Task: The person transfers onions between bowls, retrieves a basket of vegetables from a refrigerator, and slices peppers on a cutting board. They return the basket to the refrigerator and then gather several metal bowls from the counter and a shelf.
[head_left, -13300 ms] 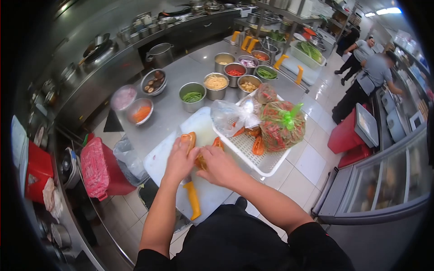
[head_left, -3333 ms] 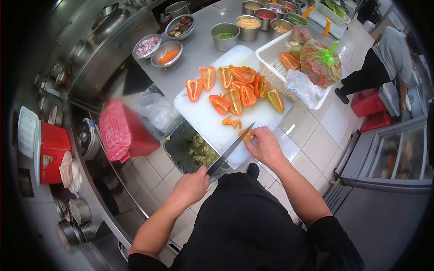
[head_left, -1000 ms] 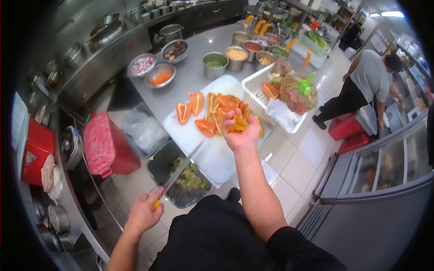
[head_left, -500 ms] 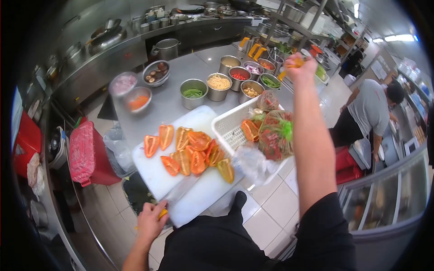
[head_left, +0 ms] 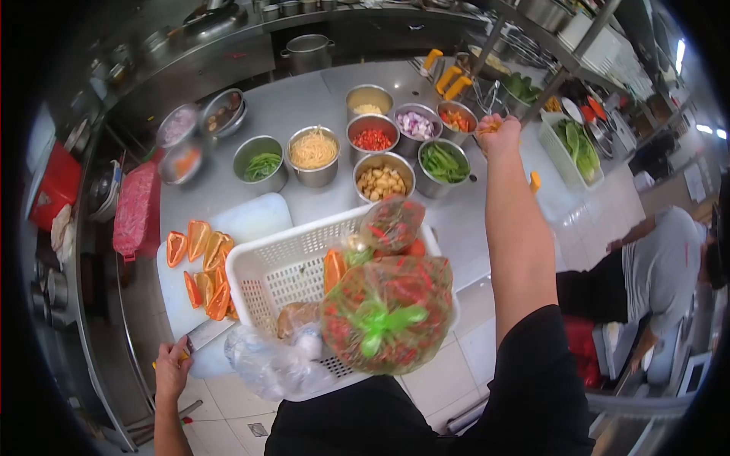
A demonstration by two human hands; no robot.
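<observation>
My left hand, at the lower left, is closed round the yellow handle of a kitchen knife. Its broad blade lies over the white cutting board. Orange bell pepper halves sit on that board, some hidden behind the basket. My right arm stretches far across the table. Its hand is closed, with small orange pieces, apparently pepper, at the fingertips. It hovers just right of a metal pot of chopped red and orange pepper, near the pot of cut green vegetable.
A white perforated basket close to me holds a bag of red chilies. Pots of noodle-like strips, red pieces and onion stand beyond. Leafy greens fill a crate. A co-worker bends at the right.
The view has shifted right and closer, so the basket looks larger and covers more of the board. My right hand remains extended near the pots; my left hand still holds the knife.
</observation>
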